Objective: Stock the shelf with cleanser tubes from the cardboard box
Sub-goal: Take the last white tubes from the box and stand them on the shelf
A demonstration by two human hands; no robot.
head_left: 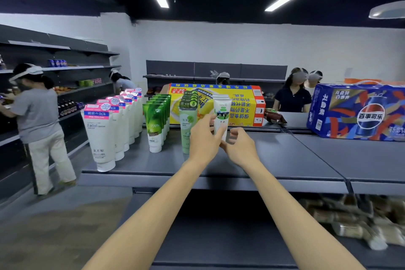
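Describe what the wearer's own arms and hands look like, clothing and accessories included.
Both forearms are bare all the way to the bottom edge of the frame; no sleeves show. The left hand and right hand wear no gloves, and no rings, watch or bracelets are visible. Fingernails are too small to judge.

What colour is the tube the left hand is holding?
White tube with a green picture label, held by the left hand; head view.

Hands [221, 138] hide white tube [221, 116] base; lower-shelf packets [359, 223] blurred; Pepsi box [359, 112] cut off.
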